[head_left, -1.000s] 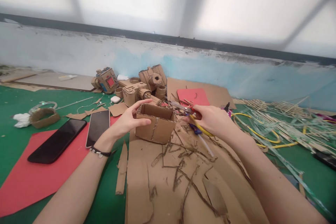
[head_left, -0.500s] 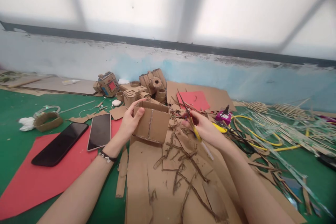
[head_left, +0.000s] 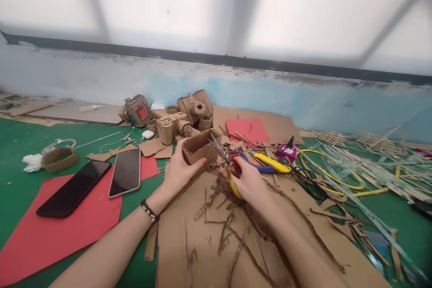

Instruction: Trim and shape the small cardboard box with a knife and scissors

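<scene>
My left hand (head_left: 178,168) is closed round the near side of a small open cardboard box (head_left: 200,146), which lies tilted on a large cardboard sheet (head_left: 199,238). Just right of it, my right hand (head_left: 248,182) grips scissors (head_left: 225,162) with yellow and red handles. Their blades point up and left and reach the box's right edge. A dark beaded bracelet sits on my left wrist.
Two phones (head_left: 125,172) lie on red paper (head_left: 54,229) at the left. Cardboard models (head_left: 175,119) stand behind the box. Yellow and blue pliers (head_left: 270,164), a purple tool (head_left: 286,149), yellow cable and wood strips (head_left: 371,157) crowd the right. Cardboard shreds litter the sheet.
My left hand has lowered the box from an upright hold and tipped it onto the sheet. My right hand has brought the scissors down and left to the box's edge.
</scene>
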Action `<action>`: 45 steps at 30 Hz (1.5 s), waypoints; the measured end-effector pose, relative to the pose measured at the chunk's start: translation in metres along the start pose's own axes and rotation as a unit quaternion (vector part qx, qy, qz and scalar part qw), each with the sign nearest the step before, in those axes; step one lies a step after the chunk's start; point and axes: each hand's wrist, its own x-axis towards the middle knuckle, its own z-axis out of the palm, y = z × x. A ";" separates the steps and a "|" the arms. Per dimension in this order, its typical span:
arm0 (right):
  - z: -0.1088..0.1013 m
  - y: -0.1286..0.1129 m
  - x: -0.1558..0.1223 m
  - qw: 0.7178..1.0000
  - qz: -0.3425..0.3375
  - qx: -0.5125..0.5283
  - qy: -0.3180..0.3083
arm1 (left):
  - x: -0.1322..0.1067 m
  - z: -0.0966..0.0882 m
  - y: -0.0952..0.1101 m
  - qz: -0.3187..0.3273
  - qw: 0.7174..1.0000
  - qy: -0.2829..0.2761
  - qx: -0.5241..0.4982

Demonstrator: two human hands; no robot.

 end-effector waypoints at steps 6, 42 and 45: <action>-0.001 0.027 0.008 1.000 0.022 -0.007 0.001 | 0.021 -0.016 -0.006 -0.051 0.991 0.099 -0.073; 0.011 -0.006 0.027 0.977 0.036 -0.196 -0.071 | 0.022 -0.019 -0.025 -0.016 0.988 0.155 -0.011; 0.008 -0.010 0.031 0.976 0.040 -0.207 -0.058 | 0.023 -0.020 -0.025 -0.018 0.987 0.156 -0.013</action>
